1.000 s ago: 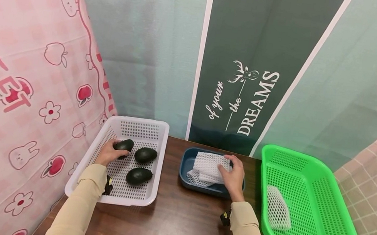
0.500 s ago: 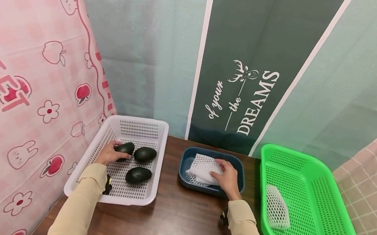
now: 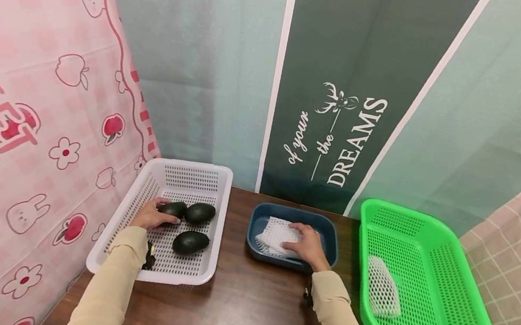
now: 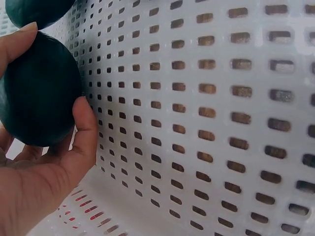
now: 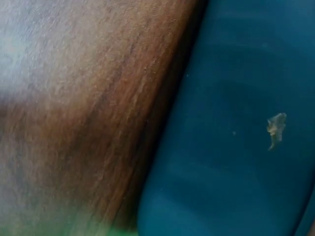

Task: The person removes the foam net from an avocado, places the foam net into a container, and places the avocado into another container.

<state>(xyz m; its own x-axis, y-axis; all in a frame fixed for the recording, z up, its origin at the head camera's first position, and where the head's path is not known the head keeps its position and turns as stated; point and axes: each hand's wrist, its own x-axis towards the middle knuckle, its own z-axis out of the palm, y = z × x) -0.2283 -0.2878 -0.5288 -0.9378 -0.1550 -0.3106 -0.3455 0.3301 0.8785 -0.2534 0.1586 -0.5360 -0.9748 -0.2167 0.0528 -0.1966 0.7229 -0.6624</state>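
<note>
My left hand (image 3: 152,215) grips a dark green avocado (image 3: 173,209) in the white basket, fingers on its far side and thumb on the near side. The left wrist view shows the hand (image 4: 47,182) curled round the avocado (image 4: 42,91) close by the slotted wall. Two more avocados, one behind (image 3: 200,213) and one in front (image 3: 190,243), lie beside it. Over the blue bin (image 3: 330,232), my right hand (image 3: 310,247) pinches the right edge of a white foam net sleeve (image 3: 276,235). Only the bin's blue wall (image 5: 226,123) and tabletop fill the right wrist view.
The white basket (image 3: 220,233) stands on the left of the brown wooden table (image 3: 234,309). A big green basket (image 3: 424,288) at the right holds a white foam net (image 3: 382,288). A printed cloth hangs behind, with patterned cloths at both sides.
My right hand has moved left and lower into the blue bin with the foam net sleeve. The left hand's avocado has turned flatter and now lies against the avocado beside it.
</note>
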